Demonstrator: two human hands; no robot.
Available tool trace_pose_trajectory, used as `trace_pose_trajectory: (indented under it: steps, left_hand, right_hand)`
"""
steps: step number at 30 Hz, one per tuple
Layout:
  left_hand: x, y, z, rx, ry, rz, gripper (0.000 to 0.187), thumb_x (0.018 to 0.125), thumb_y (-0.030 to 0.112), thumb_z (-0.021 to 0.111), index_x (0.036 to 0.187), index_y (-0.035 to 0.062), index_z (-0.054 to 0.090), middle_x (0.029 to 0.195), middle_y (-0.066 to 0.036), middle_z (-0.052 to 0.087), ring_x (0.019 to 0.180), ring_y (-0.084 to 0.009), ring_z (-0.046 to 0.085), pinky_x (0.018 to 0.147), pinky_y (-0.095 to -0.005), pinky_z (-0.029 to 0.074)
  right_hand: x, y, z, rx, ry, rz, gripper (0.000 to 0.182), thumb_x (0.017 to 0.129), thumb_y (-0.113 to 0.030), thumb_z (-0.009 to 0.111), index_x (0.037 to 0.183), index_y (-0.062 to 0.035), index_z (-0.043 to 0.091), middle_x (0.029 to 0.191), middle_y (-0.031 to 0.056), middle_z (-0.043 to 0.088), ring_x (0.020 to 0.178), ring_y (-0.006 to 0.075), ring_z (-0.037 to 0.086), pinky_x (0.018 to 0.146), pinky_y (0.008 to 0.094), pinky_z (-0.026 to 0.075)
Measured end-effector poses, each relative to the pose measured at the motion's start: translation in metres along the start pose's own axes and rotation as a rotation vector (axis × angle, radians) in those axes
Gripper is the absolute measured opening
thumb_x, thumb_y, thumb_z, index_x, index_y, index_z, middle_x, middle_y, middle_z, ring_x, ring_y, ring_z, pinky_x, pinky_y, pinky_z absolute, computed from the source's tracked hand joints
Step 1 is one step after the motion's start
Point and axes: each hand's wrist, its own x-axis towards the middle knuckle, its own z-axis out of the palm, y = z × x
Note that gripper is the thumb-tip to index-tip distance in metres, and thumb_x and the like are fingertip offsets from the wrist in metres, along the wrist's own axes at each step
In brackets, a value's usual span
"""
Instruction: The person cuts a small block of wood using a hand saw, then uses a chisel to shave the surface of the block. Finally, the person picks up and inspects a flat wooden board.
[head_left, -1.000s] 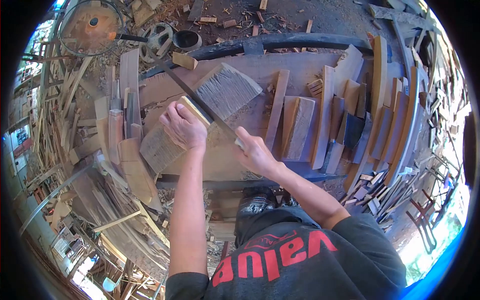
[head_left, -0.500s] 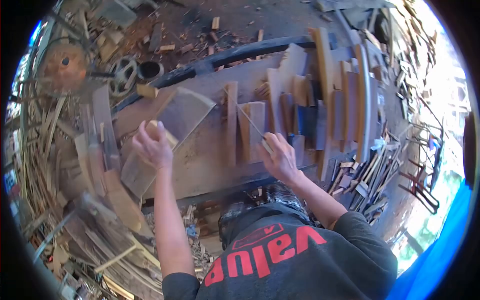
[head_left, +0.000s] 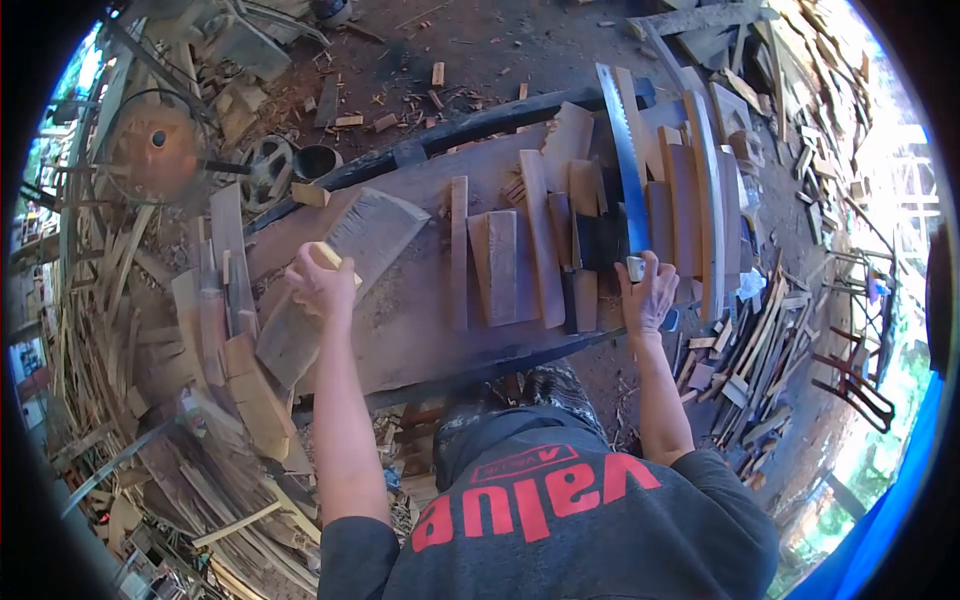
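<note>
A small pale wood block (head_left: 328, 255) is pinched in my left hand (head_left: 322, 282), above the near left part of the workbench (head_left: 400, 345). My right hand (head_left: 649, 290) is closed around the handle of a handsaw (head_left: 623, 150), whose long blade points away over the wood pieces at the bench's right. Beside my left hand lies a broad wood board (head_left: 380, 232) with a slanted end. Between my hands, several upright-looking wood pieces (head_left: 502, 268) lie side by side across the bench.
At the left stand a round rusty disc (head_left: 157, 138) and a spoked wheel (head_left: 267, 165). Another small block (head_left: 310, 195) rests at the bench's far left edge. Wood scraps (head_left: 745, 390) are heaped on the ground at the right, and long offcuts (head_left: 110, 330) fill the left.
My right hand has moved right with the saw, and the blade has swung from pointing up-left over the bench to pointing away. My left hand still holds the block, slightly shifted.
</note>
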Motion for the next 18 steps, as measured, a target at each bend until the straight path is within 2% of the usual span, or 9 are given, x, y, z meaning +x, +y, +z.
trace_pose_trajectory:
  steps: [3, 6, 8, 9, 10, 13, 15, 16, 18]
  left_hand:
    - [0.009, -0.012, 0.005, -0.037, 0.019, 0.021, 0.066, 0.071, 0.03, 0.079, 0.129, 0.0267, 0.049, 0.138, -0.011, 0.037, 0.119, -0.0435, 0.045, 0.095, -0.0596, 0.043]
    - [0.017, -0.033, 0.014, -0.218, 0.107, 0.118, 0.063, 0.074, 0.03, 0.079, 0.129, 0.0204, 0.051, 0.134, -0.014, 0.039, 0.118, -0.0376, 0.047, 0.099, -0.0523, 0.043]
    - [0.019, -0.042, 0.006, -0.513, 0.143, 0.144, 0.062, 0.076, 0.031, 0.079, 0.128, 0.0122, 0.053, 0.131, -0.016, 0.04, 0.118, -0.0324, 0.049, 0.1, -0.0452, 0.043]
    - [0.014, -0.038, -0.003, -0.744, 0.133, 0.122, 0.06, 0.074, 0.029, 0.081, 0.125, 0.0101, 0.055, 0.123, -0.018, 0.042, 0.116, -0.0307, 0.045, 0.102, -0.0396, 0.037]
    - [0.015, -0.04, -0.006, -0.772, 0.164, 0.123, 0.061, 0.073, 0.026, 0.082, 0.126, 0.01, 0.055, 0.123, -0.016, 0.039, 0.115, -0.0301, 0.043, 0.102, -0.0383, 0.037]
    - [0.001, -0.032, -0.031, -0.793, 0.198, 0.086, 0.063, 0.073, 0.03, 0.083, 0.127, 0.0101, 0.055, 0.123, -0.016, 0.036, 0.114, -0.0298, 0.042, 0.101, -0.0379, 0.038]
    - [0.0, -0.035, -0.029, -0.584, 0.317, 0.207, 0.066, 0.073, 0.036, 0.085, 0.126, 0.0106, 0.055, 0.122, -0.015, 0.035, 0.113, -0.0294, 0.041, 0.1, -0.0393, 0.039]
    - [-0.002, -0.038, -0.029, -0.587, 0.323, 0.197, 0.066, 0.073, 0.036, 0.085, 0.126, 0.0106, 0.055, 0.122, -0.015, 0.035, 0.113, -0.0294, 0.041, 0.1, -0.0393, 0.039]
    - [-0.009, -0.042, -0.035, -0.479, 0.243, 0.364, 0.07, 0.073, 0.042, 0.085, 0.126, 0.0092, 0.054, 0.121, -0.016, 0.035, 0.112, -0.0306, 0.041, 0.098, -0.0411, 0.04]
  right_hand:
    - [-0.003, 0.009, 0.009, -0.134, -0.019, 0.022, 0.052, 0.081, -0.047, 0.074, 0.118, -0.0167, 0.054, 0.105, 0.0142, 0.048, 0.099, 0.0355, 0.049, 0.079, 0.0483, 0.043]
    - [0.0, 0.006, 0.005, -0.157, -0.071, 0.045, 0.052, 0.08, -0.044, 0.076, 0.118, -0.0176, 0.054, 0.106, 0.0146, 0.048, 0.099, 0.0358, 0.05, 0.08, 0.0472, 0.043]
    - [0.0, 0.005, 0.005, -0.123, -0.052, 0.025, 0.052, 0.079, -0.042, 0.077, 0.118, -0.0178, 0.053, 0.107, 0.0153, 0.048, 0.099, 0.0364, 0.05, 0.08, 0.0479, 0.044]
    - [0.0, 0.005, 0.005, -0.106, -0.031, 0.018, 0.052, 0.078, -0.041, 0.078, 0.118, -0.018, 0.053, 0.108, 0.016, 0.048, 0.099, 0.037, 0.05, 0.08, 0.0485, 0.044]
    - [0.0, 0.006, 0.005, -0.095, -0.021, -0.01, 0.052, 0.078, -0.037, 0.078, 0.119, -0.016, 0.053, 0.11, 0.017, 0.048, 0.099, 0.0381, 0.05, 0.08, 0.0507, 0.045]
    - [0.001, 0.014, 0.01, -0.094, 0.01, -0.122, 0.047, 0.084, -0.032, 0.073, 0.121, -0.0111, 0.052, 0.111, 0.0206, 0.049, 0.097, 0.0418, 0.053, 0.077, 0.052, 0.047]
    - [0.005, 0.015, 0.011, 0.156, -0.05, 0.009, 0.039, 0.09, -0.026, 0.067, 0.12, -0.0057, 0.053, 0.107, 0.0234, 0.053, 0.093, 0.0441, 0.057, 0.075, 0.0508, 0.047]
    - [0.007, 0.014, 0.008, 0.157, -0.05, -0.002, 0.039, 0.09, -0.026, 0.067, 0.12, -0.0057, 0.053, 0.107, 0.0234, 0.053, 0.093, 0.0441, 0.057, 0.075, 0.0508, 0.047]
    - [0.011, 0.008, -0.003, 0.234, -0.027, 0.012, 0.031, 0.092, -0.02, 0.062, 0.118, -0.0031, 0.054, 0.101, 0.0245, 0.058, 0.093, 0.0445, 0.06, 0.075, 0.0502, 0.048]
